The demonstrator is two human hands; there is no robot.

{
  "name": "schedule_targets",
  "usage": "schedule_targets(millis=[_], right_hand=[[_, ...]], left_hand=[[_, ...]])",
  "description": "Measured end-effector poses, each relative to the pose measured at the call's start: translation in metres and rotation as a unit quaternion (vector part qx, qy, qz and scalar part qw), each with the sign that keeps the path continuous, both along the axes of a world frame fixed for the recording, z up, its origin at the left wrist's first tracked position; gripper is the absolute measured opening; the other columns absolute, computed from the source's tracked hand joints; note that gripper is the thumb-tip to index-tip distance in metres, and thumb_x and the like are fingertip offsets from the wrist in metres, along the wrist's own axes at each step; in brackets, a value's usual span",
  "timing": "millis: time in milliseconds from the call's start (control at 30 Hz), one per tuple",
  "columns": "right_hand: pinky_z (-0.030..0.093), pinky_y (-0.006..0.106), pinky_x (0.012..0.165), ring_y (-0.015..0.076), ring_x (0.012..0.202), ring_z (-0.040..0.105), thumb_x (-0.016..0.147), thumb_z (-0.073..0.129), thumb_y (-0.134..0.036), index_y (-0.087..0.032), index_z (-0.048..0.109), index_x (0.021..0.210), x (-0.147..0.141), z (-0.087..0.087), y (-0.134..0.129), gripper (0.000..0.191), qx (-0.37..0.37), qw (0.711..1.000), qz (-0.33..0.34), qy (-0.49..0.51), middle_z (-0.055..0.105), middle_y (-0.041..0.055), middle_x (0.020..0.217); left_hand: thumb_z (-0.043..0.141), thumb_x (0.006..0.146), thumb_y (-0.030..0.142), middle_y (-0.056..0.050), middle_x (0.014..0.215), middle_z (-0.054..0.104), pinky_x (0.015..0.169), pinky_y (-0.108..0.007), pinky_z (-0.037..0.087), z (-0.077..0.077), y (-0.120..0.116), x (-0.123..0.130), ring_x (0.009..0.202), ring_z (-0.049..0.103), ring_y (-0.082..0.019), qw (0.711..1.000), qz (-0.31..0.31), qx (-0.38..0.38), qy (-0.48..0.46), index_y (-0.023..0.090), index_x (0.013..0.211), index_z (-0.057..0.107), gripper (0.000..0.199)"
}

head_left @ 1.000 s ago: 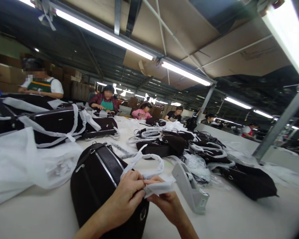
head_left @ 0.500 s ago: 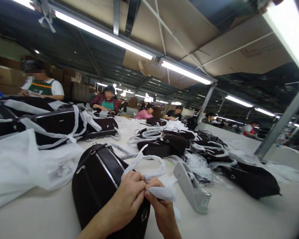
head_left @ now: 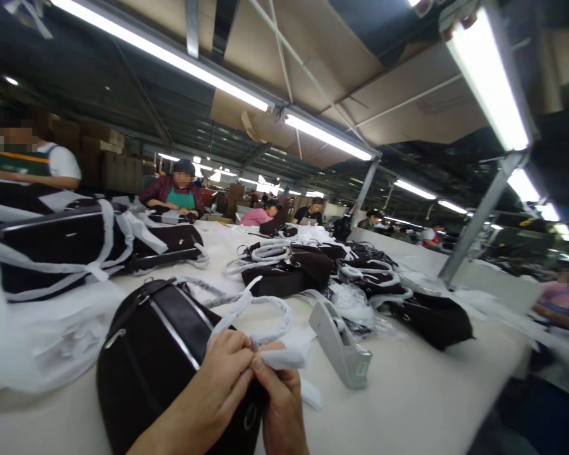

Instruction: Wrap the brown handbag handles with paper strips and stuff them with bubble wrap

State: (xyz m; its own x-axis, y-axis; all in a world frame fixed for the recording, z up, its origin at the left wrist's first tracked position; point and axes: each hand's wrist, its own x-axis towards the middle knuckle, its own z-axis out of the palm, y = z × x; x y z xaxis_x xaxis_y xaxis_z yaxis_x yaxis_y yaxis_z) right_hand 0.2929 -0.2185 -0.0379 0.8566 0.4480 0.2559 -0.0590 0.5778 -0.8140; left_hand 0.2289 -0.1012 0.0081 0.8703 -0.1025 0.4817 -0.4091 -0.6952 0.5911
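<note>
A dark bag [head_left: 156, 360] lies on the pale table in front of me, with a zipper pull on its left side. Its handle [head_left: 279, 309] is wrapped in white paper and loops up beyond my fingers. My left hand [head_left: 230, 366] reaches across the bag, its fingers closed round the wrapped handle near its base. Thumb and fingers of my right hand [head_left: 277, 379] pinch a white paper strip [head_left: 284, 359] against the same spot, touching my left hand. The exact grip point between the hands is hidden.
A grey tape dispenser [head_left: 340, 344] stands right of my hands. Wrapped dark bags [head_left: 71, 243] lie at the left, more [head_left: 308, 265] farther back. White sheets [head_left: 61, 341] cover the left side. Several people sit or stand around the table; a metal post [head_left: 478, 221] rises at right.
The view has swung right, so everything sits farther left and a person appears at the right edge. The white strip's free end has shifted slightly; both hands keep their hold.
</note>
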Motion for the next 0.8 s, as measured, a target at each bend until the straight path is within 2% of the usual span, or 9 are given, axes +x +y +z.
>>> schedule_targets(millis=[167,233,300,367,400,433,500,633,800], right_hand=[[0.049,0.031,0.075,0.0178,0.073,0.057,0.070,0.082,-0.034,-0.023,0.063,0.066,-0.008,0.019,0.000,0.022,0.022,0.999,0.023,0.013,0.062,-0.0016,0.070],[0.049,0.032,0.077,0.0186,0.075,0.059,0.067,0.084,-0.036,-0.023,0.068,0.073,-0.001,0.020,-0.010,0.022,-0.035,0.998,0.041,-0.035,0.065,-0.0013,0.074],[0.050,0.033,0.077,0.0204,0.078,0.064,0.064,0.085,-0.041,-0.024,0.073,0.094,0.020,0.020,-0.032,0.036,-0.151,0.981,0.053,-0.110,0.070,-0.0003,0.082],[0.052,0.034,0.077,0.0227,0.084,0.067,0.067,0.081,-0.048,-0.024,0.068,0.117,0.056,0.024,-0.068,0.057,-0.300,0.938,-0.009,-0.172,0.073,0.0021,0.092],[0.053,0.034,0.082,0.0231,0.090,0.068,0.075,0.073,-0.053,-0.023,0.069,0.115,0.078,0.027,-0.089,0.050,-0.384,0.894,-0.117,-0.200,0.074,0.0031,0.097],[0.051,0.036,0.091,0.0248,0.100,0.066,0.081,0.068,-0.051,-0.020,0.069,0.111,0.102,0.031,-0.112,0.043,-0.420,0.868,-0.180,-0.196,0.073,0.0062,0.104],[0.047,0.039,0.098,0.0258,0.108,0.062,0.091,0.060,-0.045,-0.017,0.069,0.101,0.150,0.040,-0.154,0.031,-0.477,0.824,-0.252,-0.174,0.071,0.0084,0.108],[0.055,0.042,0.087,0.0219,0.099,0.065,0.094,0.063,-0.035,-0.015,0.065,0.107,0.212,0.042,-0.200,0.023,-0.597,0.750,-0.265,-0.110,0.067,0.0060,0.111],[0.059,0.037,0.076,0.0187,0.089,0.067,0.095,0.062,-0.034,-0.015,0.062,0.114,0.231,0.023,-0.195,0.027,-0.650,0.716,-0.245,-0.065,0.066,0.0064,0.110]], left_hand=[[0.035,0.100,0.028,-0.003,0.099,0.058,0.090,-0.035,0.041,-0.018,0.006,0.013,0.097,0.050,-0.023,0.997,0.002,0.002,-0.076,0.025,0.092,0.060,0.026],[0.037,0.099,0.028,-0.003,0.097,0.059,0.089,-0.034,0.040,-0.022,0.008,0.016,0.096,0.052,-0.022,0.995,0.019,-0.011,-0.098,0.026,0.090,0.061,0.026],[0.039,0.098,0.028,-0.002,0.096,0.059,0.087,-0.033,0.041,-0.023,0.010,0.017,0.094,0.053,-0.022,0.996,0.021,-0.013,-0.090,0.026,0.086,0.062,0.026],[0.041,0.097,0.028,-0.002,0.095,0.059,0.086,-0.031,0.042,-0.024,0.011,0.018,0.093,0.053,-0.022,0.997,0.015,-0.008,-0.075,0.025,0.083,0.061,0.025],[0.041,0.097,0.029,-0.002,0.094,0.059,0.085,-0.031,0.042,-0.024,0.011,0.019,0.092,0.053,-0.022,0.997,0.012,-0.008,-0.071,0.025,0.081,0.061,0.026],[0.040,0.098,0.030,-0.002,0.093,0.059,0.084,-0.031,0.042,-0.025,0.011,0.020,0.092,0.053,-0.022,0.997,0.011,-0.012,-0.071,0.025,0.080,0.061,0.028],[0.035,0.099,0.032,-0.002,0.090,0.058,0.082,-0.031,0.042,-0.026,0.009,0.022,0.089,0.052,-0.022,0.997,0.016,-0.031,-0.072,0.024,0.077,0.059,0.034],[0.033,0.100,0.037,-0.002,0.087,0.057,0.082,-0.033,0.040,-0.027,0.003,0.024,0.087,0.052,-0.022,0.996,0.035,-0.042,-0.074,0.024,0.076,0.060,0.039],[0.036,0.098,0.033,-0.002,0.086,0.059,0.077,-0.031,0.040,-0.025,0.002,0.023,0.084,0.052,-0.022,0.993,0.057,-0.022,-0.101,0.024,0.075,0.062,0.036]])
